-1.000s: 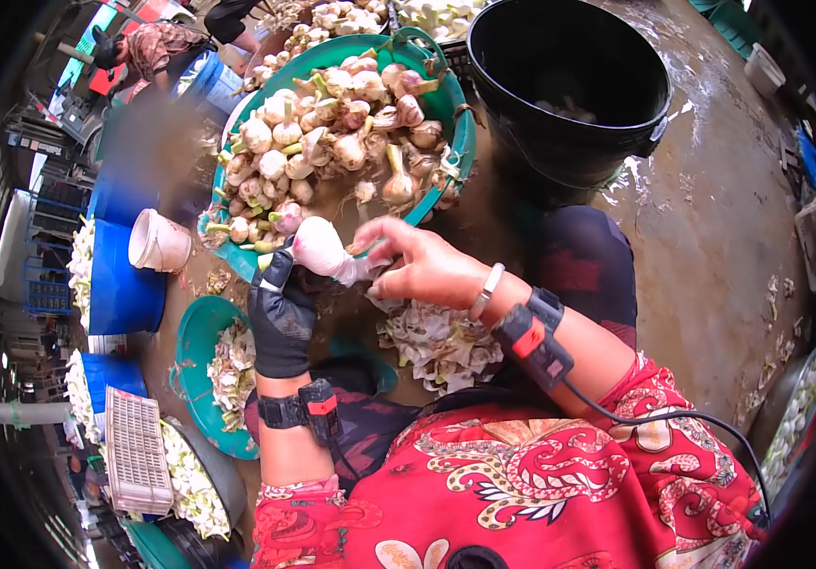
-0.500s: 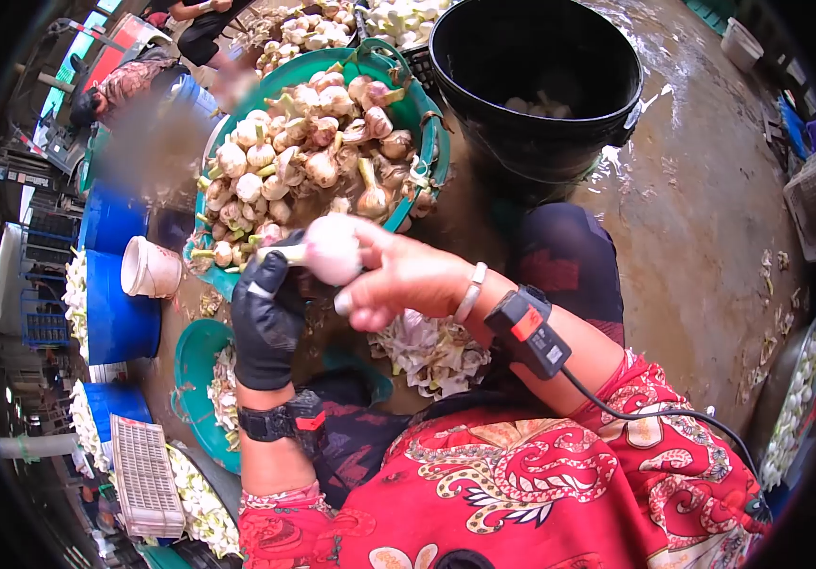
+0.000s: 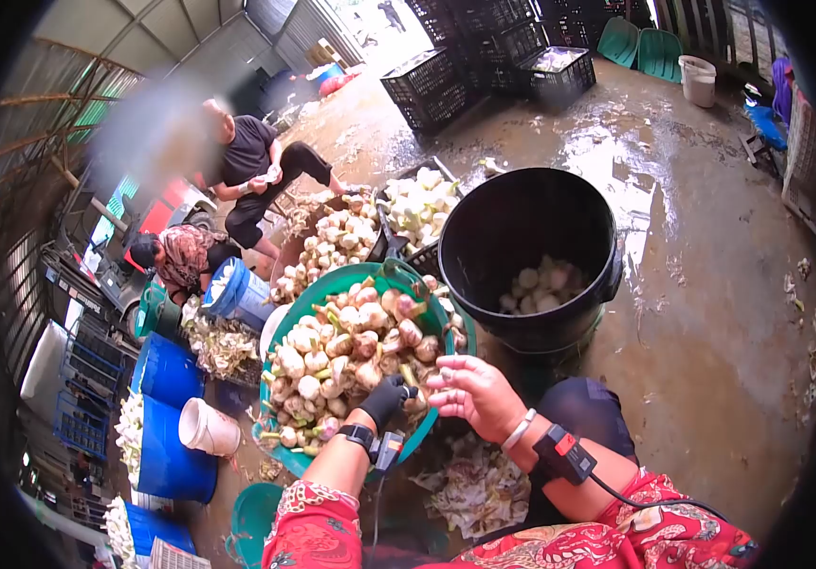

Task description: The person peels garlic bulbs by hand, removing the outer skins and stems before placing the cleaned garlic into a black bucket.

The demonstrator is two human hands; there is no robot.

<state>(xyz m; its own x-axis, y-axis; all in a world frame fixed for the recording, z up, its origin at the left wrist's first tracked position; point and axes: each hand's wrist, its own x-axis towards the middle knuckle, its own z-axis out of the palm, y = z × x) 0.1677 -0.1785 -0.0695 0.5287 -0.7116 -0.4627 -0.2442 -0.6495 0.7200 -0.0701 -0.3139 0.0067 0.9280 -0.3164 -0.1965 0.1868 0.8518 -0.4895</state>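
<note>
My left hand (image 3: pixel 388 402), in a black glove, reaches over the near right side of a green basin (image 3: pixel 284 460) heaped with garlic bulbs (image 3: pixel 337 365). Its fingers are closed on a garlic bulb (image 3: pixel 414 402) at the edge of the heap, partly hidden by the glove. Just to the right, my bare right hand (image 3: pixel 469 391) hovers by the rim with loosely bent fingers apart and nothing in them. Beyond it stands a black bucket (image 3: pixel 522 327) with several pale trimmed bulbs (image 3: pixel 545 286) at the bottom.
Peelings (image 3: pixel 479 488) lie on the wet floor below my hands. Crates of garlic (image 3: pixel 422 204) stand behind the basin. Blue tubs (image 3: pixel 175 455) and a white pail (image 3: pixel 209 427) are at left. Two people sit at the far left, one (image 3: pixel 256 156) handling something small.
The view has tilted up. The garlic bulb held between my hands is out of them; my left hand has moved into the basin's heap and closed on another, while my right hand has opened.
</note>
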